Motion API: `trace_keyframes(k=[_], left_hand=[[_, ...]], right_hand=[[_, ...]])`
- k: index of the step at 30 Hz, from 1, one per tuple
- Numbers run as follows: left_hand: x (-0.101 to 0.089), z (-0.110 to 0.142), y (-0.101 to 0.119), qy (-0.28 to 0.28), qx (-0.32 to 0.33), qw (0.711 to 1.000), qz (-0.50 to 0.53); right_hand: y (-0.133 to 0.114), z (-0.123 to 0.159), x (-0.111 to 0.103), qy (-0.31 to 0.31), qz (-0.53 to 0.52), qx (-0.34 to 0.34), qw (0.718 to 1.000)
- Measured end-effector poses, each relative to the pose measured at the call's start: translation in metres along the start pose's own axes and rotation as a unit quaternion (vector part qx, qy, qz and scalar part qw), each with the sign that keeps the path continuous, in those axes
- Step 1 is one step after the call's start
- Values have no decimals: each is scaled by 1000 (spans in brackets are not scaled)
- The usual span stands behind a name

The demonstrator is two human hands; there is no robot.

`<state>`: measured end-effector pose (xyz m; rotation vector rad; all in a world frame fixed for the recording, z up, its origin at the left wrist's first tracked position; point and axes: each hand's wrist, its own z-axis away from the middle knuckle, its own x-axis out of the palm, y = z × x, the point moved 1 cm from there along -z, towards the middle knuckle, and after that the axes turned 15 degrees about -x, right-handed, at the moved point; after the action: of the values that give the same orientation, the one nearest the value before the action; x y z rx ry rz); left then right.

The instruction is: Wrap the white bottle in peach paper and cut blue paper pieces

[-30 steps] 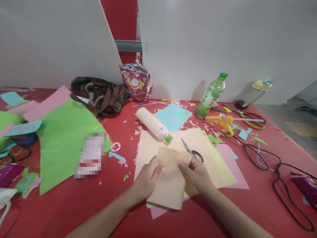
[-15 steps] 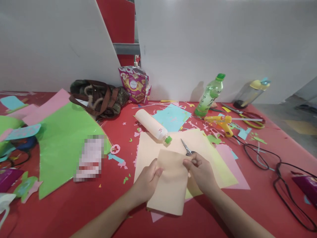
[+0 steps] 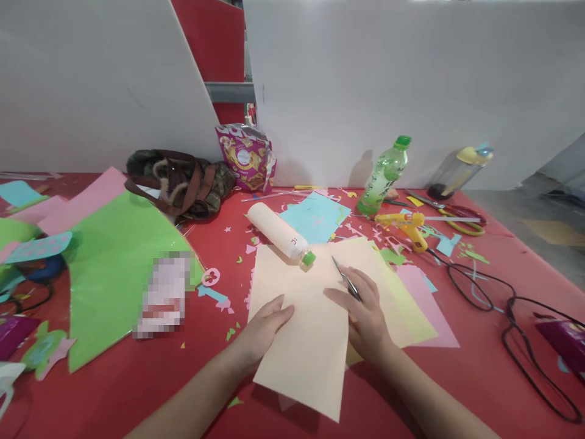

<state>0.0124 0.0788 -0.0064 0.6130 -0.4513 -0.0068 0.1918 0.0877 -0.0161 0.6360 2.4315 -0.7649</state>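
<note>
My left hand (image 3: 265,332) pinches the left edge of a cream paper sheet (image 3: 306,360), with its thumb on top. The sheet's near end sticks out toward me over the red table. My right hand (image 3: 369,311) is closed around the handle end of a pair of scissors (image 3: 348,281); the handles are hidden by the hand, and the blades point away to the left. Under them lies a larger cream sheet (image 3: 269,268) on top of yellow paper (image 3: 411,317) and pink paper (image 3: 445,332). A bottle wrapped in cream paper (image 3: 278,230), green-capped, lies beyond my hands.
A green bottle (image 3: 384,177), yellow glue gun (image 3: 406,225), large scissors (image 3: 457,219) and black cable (image 3: 507,311) are at right. Blue paper (image 3: 315,216), a snack bag (image 3: 247,157) and a camouflage bag (image 3: 183,183) stand behind. Green sheet (image 3: 114,274) lies left; paper scraps are scattered.
My right hand has let go of the paper and closed on the scissors, which have turned on edge. The bent paper has flattened out, its near end reaching closer to me.
</note>
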Motion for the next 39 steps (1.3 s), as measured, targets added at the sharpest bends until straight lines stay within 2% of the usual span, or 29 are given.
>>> trace_keyframes(k=[2,3,5,7,9,11,13,15,17,19,20,22,24,26,29,35,39], left_hand=[[0,0,1,-5,-28,999,24],[-1,0,2,-14,-36,999,33],[-3,-2,2,-5,-20,999,49],[-6,-4,2,29,33,998,53],[-8,-5,2,59,93,993,48],[-7,-5,3,60,126,989,38],[-5,-3,3,41,125,991,34],[-5,-3,1,21,126,991,33],[-6,-4,-1,26,144,989,30],[-8,-7,-4,43,158,986,13],[-10,-8,-5,50,160,986,0],[-11,-10,-6,57,167,984,-29],[-11,-9,-5,68,176,980,-62],[-10,-7,-3,80,177,976,-100],[-7,-4,-1,91,165,970,-151],[-4,-3,1,51,171,972,-154],[-4,-1,2,76,170,963,-193]], right_hand=[[-1,-1,-2,-15,-38,5,999],[-1,-2,-4,-22,-62,34,997],[-1,-4,-6,-43,-106,139,984],[-1,-4,-6,-76,-158,263,949],[-1,-3,-3,-100,-244,350,899],[-2,-3,2,-104,-342,391,848],[-4,-3,6,-120,-406,411,807],[-8,-4,8,-155,-438,426,777],[-12,-4,8,-187,-453,433,757],[-14,-3,9,-206,-449,434,754],[-14,-1,9,-210,-439,430,761],[-12,1,9,-198,-401,416,792],[-8,2,8,-159,-356,399,830],[-4,2,8,-116,-326,394,852],[0,2,7,-94,-317,418,846],[1,1,7,-88,-314,452,830],[0,1,6,-65,-325,463,822]])
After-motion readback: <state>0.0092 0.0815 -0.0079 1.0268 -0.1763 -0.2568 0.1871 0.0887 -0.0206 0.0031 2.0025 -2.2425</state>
